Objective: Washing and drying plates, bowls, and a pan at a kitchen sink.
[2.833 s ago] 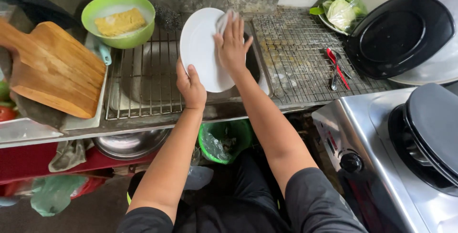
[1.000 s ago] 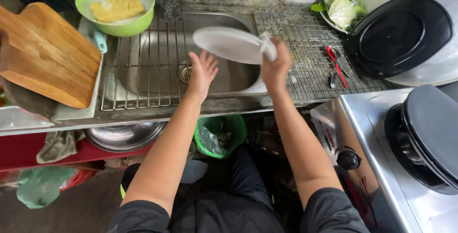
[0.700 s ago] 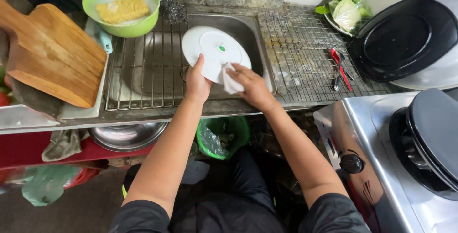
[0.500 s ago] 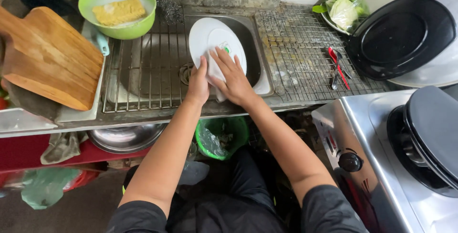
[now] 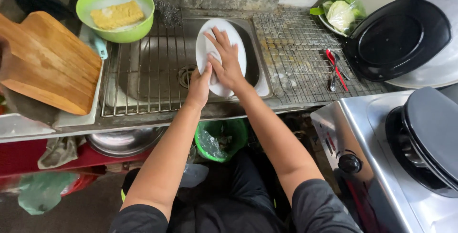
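A person holds a white plate (image 5: 222, 54) tilted over a steel sink (image 5: 143, 78). The left hand (image 5: 199, 86) grips the plate's lower edge, fingers curled behind it and thumb on its face. The right hand (image 5: 225, 61) lies flat on the plate, fingers spread. A wire rack (image 5: 305, 56) flanks the basin; a green bowl (image 5: 117, 11) and a wooden board (image 5: 45, 63) sit to the left, and a black pan (image 5: 396, 39) to the right.
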